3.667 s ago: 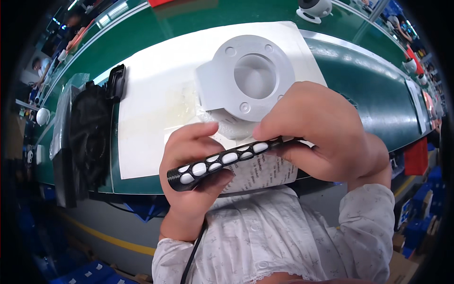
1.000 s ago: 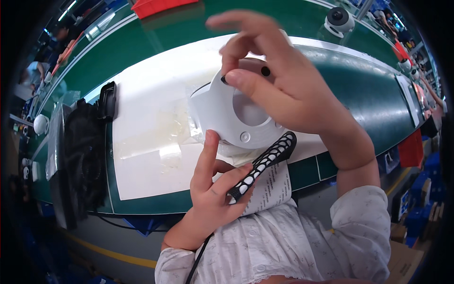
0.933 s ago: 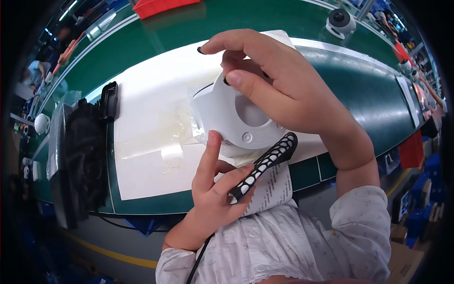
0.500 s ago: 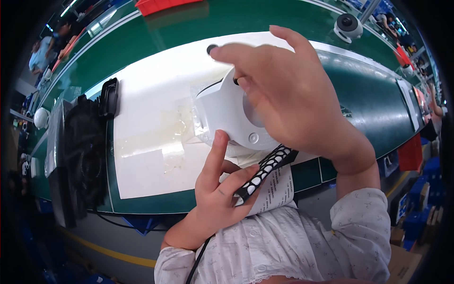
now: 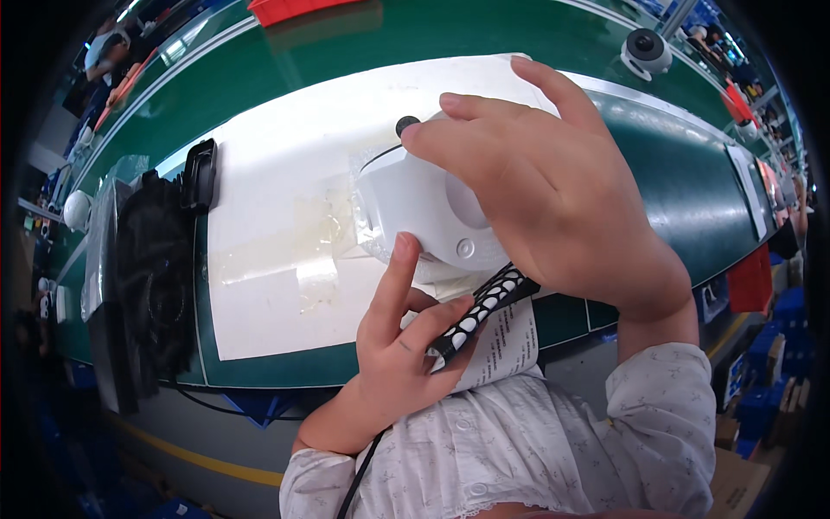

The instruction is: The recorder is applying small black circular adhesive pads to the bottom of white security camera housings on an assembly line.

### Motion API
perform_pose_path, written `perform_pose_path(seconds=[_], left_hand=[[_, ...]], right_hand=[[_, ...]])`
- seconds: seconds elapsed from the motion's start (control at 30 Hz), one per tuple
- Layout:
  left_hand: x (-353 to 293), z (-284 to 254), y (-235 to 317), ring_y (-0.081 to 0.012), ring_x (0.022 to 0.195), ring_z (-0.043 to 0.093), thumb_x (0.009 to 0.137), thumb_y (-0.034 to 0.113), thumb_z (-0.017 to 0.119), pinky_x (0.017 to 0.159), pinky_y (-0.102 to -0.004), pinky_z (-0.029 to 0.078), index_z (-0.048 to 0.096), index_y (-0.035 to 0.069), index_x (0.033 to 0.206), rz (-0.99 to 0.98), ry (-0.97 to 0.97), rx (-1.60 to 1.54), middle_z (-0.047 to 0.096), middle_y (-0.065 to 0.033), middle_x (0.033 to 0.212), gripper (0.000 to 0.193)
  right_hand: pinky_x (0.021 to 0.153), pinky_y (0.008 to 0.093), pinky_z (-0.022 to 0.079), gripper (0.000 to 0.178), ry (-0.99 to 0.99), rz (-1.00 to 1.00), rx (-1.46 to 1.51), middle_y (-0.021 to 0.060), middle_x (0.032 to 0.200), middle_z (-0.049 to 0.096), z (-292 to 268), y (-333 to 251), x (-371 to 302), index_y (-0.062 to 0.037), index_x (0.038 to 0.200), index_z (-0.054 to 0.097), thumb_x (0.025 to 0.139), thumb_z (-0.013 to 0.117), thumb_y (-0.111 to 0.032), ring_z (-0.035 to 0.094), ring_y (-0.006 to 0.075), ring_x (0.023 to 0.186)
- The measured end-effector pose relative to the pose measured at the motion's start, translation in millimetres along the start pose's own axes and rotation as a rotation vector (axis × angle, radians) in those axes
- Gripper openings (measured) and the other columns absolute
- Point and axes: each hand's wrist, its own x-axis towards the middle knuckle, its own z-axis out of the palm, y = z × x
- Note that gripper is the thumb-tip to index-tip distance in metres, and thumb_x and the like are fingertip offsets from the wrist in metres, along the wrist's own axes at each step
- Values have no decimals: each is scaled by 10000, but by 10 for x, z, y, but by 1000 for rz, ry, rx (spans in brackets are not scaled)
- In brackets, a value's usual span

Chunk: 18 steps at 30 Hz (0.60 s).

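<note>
Here, your splayed right hand carries 1 black dot past the white housing; nearer you, your left hand grips the patterned strip.

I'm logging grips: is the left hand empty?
No, the left hand holds the near end of a black strip with white spots.

The black strip bears white spots.

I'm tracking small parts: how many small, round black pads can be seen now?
1 visible: the small, round black pad is at a fingertip of the right hand, just above the white, rounded plastic housing in the picture. Others may be hidden behind that hand.
</note>
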Motion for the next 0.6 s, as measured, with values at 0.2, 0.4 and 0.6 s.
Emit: perform_pose_path(seconds=[0.2,0.4,0.6], left_hand=[[1,-13,-10,-155,560,557,532,-19,702,508,-224,458,606,2,856,-12,-13,12,315,-278,1280,339],[43,-11,-5,-146,566,555,545,-24,694,520,-228,458,608,-7,854,-9,-19,33,312,-269,1284,321],[52,3,0,-140,571,554,553,-28,693,527,-228,457,605,-11,859,-25,-8,10,303,-261,1292,319]], right_hand=[[994,456,213,293,50,124,298,116,1190,477,-10,107,-131,-106,971,544,689,615,-74,372,311,1188],[1012,452,151,82,-129,76,516,139,1260,394,10,93,-168,-71,755,537,690,584,-54,212,338,1271],[1008,501,69,55,-209,107,484,118,1296,377,-3,74,-178,-90,743,543,700,566,-66,204,318,1279]])
